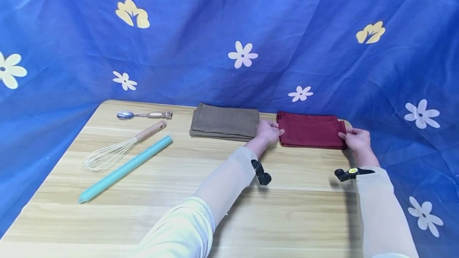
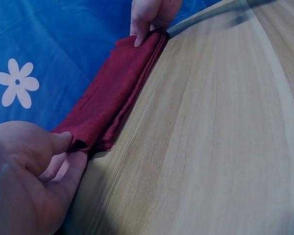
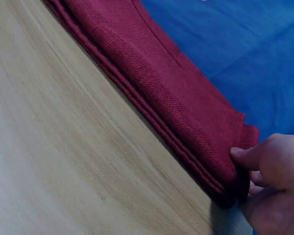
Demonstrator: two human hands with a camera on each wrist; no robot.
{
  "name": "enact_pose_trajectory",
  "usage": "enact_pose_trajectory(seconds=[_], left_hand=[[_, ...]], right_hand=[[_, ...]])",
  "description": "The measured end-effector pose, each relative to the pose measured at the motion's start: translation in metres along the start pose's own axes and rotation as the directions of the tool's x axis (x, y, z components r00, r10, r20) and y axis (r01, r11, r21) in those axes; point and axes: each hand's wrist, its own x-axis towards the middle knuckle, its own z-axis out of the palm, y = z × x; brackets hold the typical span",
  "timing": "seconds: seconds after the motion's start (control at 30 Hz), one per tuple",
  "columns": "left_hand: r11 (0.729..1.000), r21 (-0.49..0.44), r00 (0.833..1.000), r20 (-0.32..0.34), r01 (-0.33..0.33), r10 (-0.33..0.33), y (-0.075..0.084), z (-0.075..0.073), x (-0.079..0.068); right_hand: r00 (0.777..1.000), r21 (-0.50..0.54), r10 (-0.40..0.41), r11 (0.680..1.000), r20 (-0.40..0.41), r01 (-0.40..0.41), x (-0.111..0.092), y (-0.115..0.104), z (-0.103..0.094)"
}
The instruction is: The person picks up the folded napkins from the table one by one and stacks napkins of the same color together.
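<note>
A folded dark red cloth [image 1: 311, 130] lies at the back right of the table, its layers stacked along the front edge. My left hand [image 1: 269, 131] pinches its left end, thumb on top and fingers beneath, as the left wrist view shows. At the opposite end my right hand [image 1: 358, 138] pinches the cloth [image 3: 186, 112] between thumb and fingers; its thumb [image 3: 245, 155] presses on the top layer. Just left of my left hand lies a folded grey-brown cloth [image 1: 225, 122].
On the table's left side lie a spoon [image 1: 143, 115], a whisk [image 1: 123, 148] with a pale handle and a teal stick [image 1: 125, 169]. A blue flowered curtain [image 1: 201, 51] hangs behind the wooden table [image 1: 287, 218] and along its sides.
</note>
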Motion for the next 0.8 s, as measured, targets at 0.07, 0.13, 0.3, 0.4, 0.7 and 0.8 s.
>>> enact_pose_trajectory(seconds=[0.07,0.13,0.3,0.4,0.7,0.8], left_hand=[[1.0,-0.008,1.0,0.001,0.009,-0.009,0.0,0.0,0.001],[1.0,-0.017,1.0,0.004,0.015,-0.015,-0.001,0.0,0.002],[1.0,0.009,1.0,-0.005,0.012,-0.012,0.0,-0.002,0.0],[1.0,0.012,1.0,-0.001,0.004,-0.004,0.002,-0.006,-0.004],[0.982,-0.187,0.997,0.072,0.013,0.001,0.0,-0.021,-0.011],[0.978,-0.207,0.997,0.075,-0.003,0.019,0.0,-0.027,-0.018]], right_hand=[[1.0,-0.033,0.009,0.999,-0.01,-0.009,0.001,0.0,0.0],[1.0,-0.054,0.016,0.998,-0.014,-0.017,0.002,0.001,0.0],[1.0,-0.058,-0.005,0.998,0.009,0.006,0.002,0.001,-0.003],[0.999,-0.089,-0.036,0.995,0.023,0.038,-0.003,0.0,-0.011],[0.993,-0.06,-0.088,0.994,0.077,0.093,-0.02,-0.001,-0.034],[0.992,0.001,-0.08,0.997,0.098,0.08,-0.025,-0.001,-0.038]])
